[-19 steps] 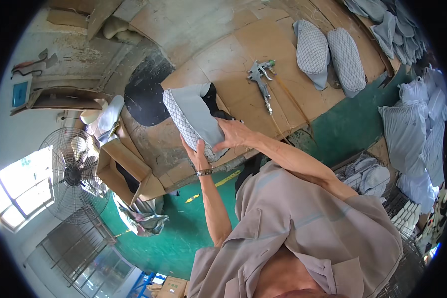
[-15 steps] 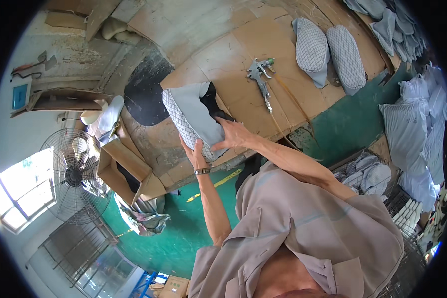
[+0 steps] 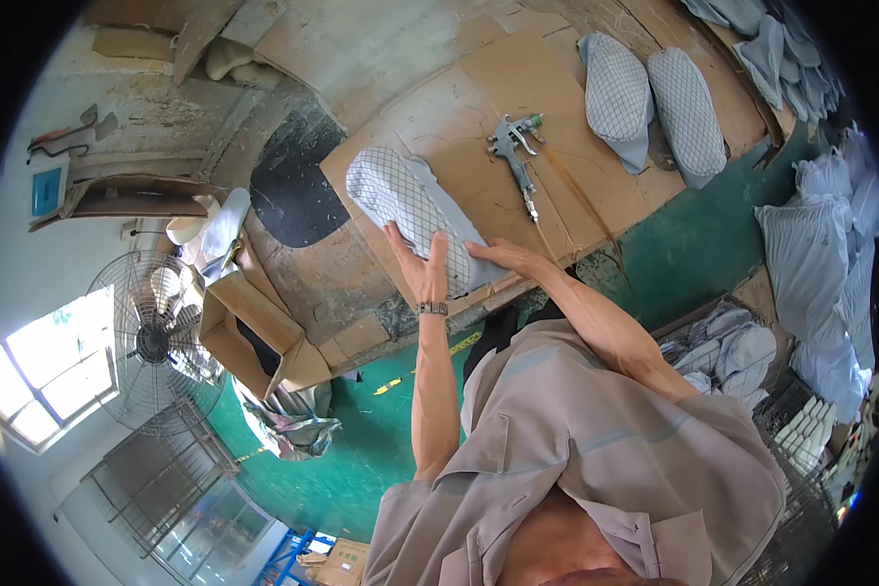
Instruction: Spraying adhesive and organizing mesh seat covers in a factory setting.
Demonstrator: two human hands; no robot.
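A grey fabric shoe upper (image 3: 405, 210) lies tilted on the cardboard-covered bench, its sole side with diamond stitching turned up toward me. My left hand (image 3: 422, 269) grips its near left edge, thumb and fingers spread against the stitched sole. On the opposite side my right hand (image 3: 508, 256) holds the grey side wall near the close end; some of its fingers are hidden. To the right rests a metal spray gun (image 3: 514, 161) with a green knob and a thin hose. Further right, two more stitched uppers (image 3: 618, 103) (image 3: 689, 117) lie sole up.
Cardboard (image 3: 503, 78) covers the bench. A black round patch (image 3: 298, 181) lies left of the work. An open carton (image 3: 254, 327) and a wire fan (image 3: 151, 337) stand at left. White sacks (image 3: 806, 264) and a wire basket of grey uppers (image 3: 723, 347) are at right.
The shoe upper has been rolled over, from its grey side and dark opening showing to its stitched sole facing up. Both hands have shifted a little to the right with it.
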